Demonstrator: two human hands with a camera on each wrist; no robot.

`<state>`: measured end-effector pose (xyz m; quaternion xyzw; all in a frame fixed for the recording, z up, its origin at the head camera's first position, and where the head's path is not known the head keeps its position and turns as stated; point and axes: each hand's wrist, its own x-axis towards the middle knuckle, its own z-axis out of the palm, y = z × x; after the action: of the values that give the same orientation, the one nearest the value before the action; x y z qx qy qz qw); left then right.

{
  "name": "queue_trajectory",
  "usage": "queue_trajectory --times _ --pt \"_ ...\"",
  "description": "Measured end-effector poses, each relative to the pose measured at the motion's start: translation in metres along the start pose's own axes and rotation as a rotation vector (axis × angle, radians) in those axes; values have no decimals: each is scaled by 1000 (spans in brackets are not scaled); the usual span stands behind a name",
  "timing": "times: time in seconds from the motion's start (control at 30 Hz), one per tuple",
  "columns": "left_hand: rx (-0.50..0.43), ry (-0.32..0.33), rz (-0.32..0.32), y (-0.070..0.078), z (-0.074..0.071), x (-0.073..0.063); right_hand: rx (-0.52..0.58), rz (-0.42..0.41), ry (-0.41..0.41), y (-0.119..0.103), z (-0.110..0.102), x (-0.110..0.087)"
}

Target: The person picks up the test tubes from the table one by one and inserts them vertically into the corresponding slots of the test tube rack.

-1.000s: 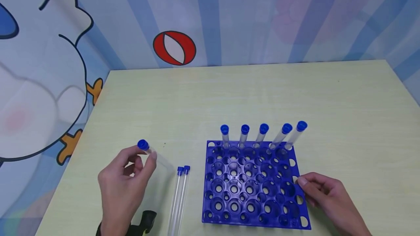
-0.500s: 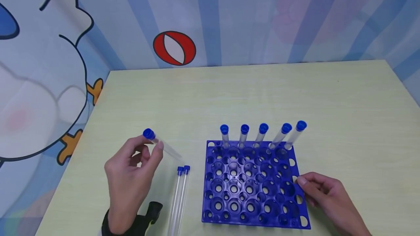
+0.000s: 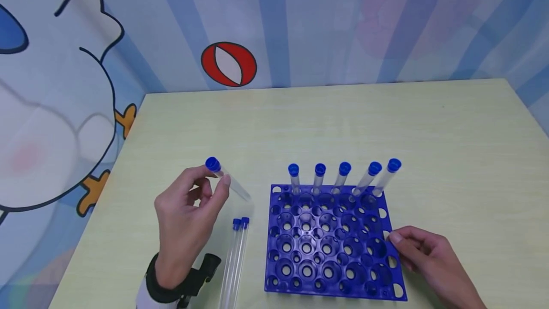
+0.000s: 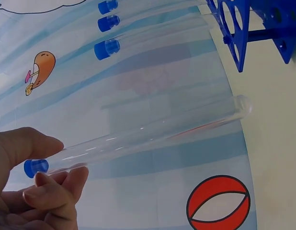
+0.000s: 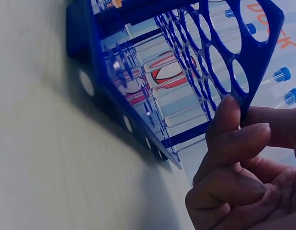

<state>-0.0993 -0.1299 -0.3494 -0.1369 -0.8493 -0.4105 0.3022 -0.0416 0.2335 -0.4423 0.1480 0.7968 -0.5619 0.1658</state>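
Left hand pinches the slanting tube; right hand grips the rack; a slackening pinch could drop the tube.

A pale yellow-green, faintly wood-grained table meets a light-blue striped wall covering printed with a red-and-white oval ball and, at left, a large white black-outlined cartoon figure.
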Motion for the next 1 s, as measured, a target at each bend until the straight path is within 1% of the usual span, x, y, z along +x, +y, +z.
queue_trajectory --times 0.1,0.23,0.4,0.5,0.73,0.83,1.0 --pt "-8 -3 30 1 5 1 5 -12 -4 1 0 0" --pt "-19 -7 39 1 9 3 27 -21 -7 1 0 -1" --pt "-35 4 50 2 11 5 44 -60 -13 1 1 -2" --pt "-59 0 62 5 14 8 26 -75 -6 2 0 -3" --pt "-71 -32 107 12 23 17 20 -24 5 1 0 -2" --pt "-69 -35 120 12 25 18 25 -33 4 2 0 -2" --pt "-61 -58 115 9 31 18 21 -50 1 2 0 -2"
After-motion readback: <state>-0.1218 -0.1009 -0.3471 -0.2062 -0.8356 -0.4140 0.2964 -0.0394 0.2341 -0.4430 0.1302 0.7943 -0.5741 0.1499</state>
